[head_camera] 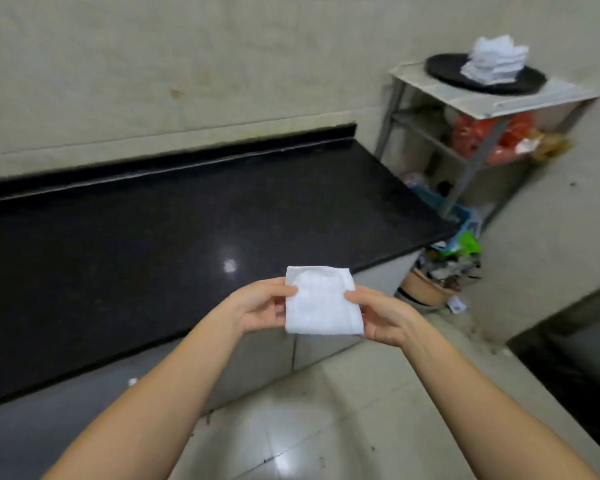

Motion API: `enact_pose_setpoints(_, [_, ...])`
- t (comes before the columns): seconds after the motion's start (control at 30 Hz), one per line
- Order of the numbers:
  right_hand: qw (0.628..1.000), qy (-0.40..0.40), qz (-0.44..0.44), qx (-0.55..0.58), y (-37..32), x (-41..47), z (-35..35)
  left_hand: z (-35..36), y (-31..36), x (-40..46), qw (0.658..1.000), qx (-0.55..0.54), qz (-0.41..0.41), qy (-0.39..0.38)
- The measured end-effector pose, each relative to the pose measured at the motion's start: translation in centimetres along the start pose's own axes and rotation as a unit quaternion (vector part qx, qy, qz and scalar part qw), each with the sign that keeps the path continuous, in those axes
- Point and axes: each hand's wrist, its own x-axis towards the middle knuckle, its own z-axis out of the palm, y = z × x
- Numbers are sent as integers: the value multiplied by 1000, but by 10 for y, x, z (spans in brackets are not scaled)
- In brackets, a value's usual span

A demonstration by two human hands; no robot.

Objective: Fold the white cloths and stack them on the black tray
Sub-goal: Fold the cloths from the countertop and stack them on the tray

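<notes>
A small white cloth (321, 301), folded into a square, is held in the air over the front edge of the black counter. My left hand (258, 308) pinches its left edge and my right hand (383, 318) pinches its right edge. Far off at the upper right, a round black tray (447, 69) lies on a small metal-framed table. A stack of several folded white cloths (496, 60) sits on the tray.
The black stone counter (153, 254) runs along the tiled wall at left. The small table (534, 98) has red bags (489, 136) on its lower shelf. Clutter and a bowl (426, 289) lie on the floor beside the counter's end. A dark surface (575, 358) sits at right.
</notes>
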Motion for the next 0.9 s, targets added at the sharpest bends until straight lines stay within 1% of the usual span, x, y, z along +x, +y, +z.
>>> enact_pose_setpoints(0.07, [998, 46, -35, -2, -23, -22, -71, 65, 0, 43, 999, 37, -20, -9])
enact_pose_setpoints(0.13, [996, 63, -61, -3, -46, -41, -128, 123, 4, 77, 997, 72, -22, -17])
enact_pose_setpoints(0.27, [990, 103, -94, 11, -94, -59, -206, 209, 26, 131, 993, 113, -10, -29])
enact_pose_setpoints(0.37, [986, 119, -117, 24, -135, -54, -247, 250, 53, 169, 989, 141, 2, -35])
enact_pose_setpoints(0.5, [982, 104, -154, 7, -204, -25, -291, 287, 103, 227, 986, 157, 39, -48])
enact_pose_setpoints(0.63, [975, 105, -195, -9, -288, 16, -328, 319, 172, 295, 980, 175, 76, -63])
enact_pose_setpoints(0.77, [971, 100, -216, -22, -381, 53, -361, 358, 247, 353, 975, 180, 110, -71])
enact_pose_setpoints(0.9, [959, 102, -264, -23, -467, 80, -388, 399, 313, 399, 971, 174, 153, -65])
